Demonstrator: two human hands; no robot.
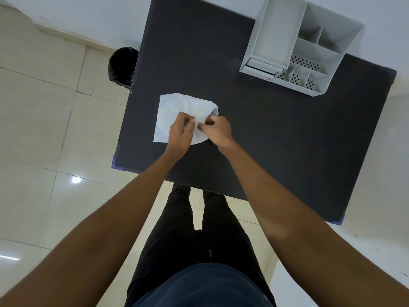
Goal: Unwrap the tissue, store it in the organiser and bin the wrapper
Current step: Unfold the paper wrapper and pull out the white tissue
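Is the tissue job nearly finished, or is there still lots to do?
Still early. Nothing looks finished: the grey organiser holds no tissue that I can see. Right now the left hand and right hand pinch the white tissue on the black table. Still left: store it, then drop the wrapper in the black bin.

tissue (174, 114): near edge under hands | bin (120, 65): part behind table (265, 129) | organiser (276, 29): top cropped

Both hands, left hand (179, 133) and right hand (218, 131), pinch the white tissue (174, 109) on the black table (265, 129).
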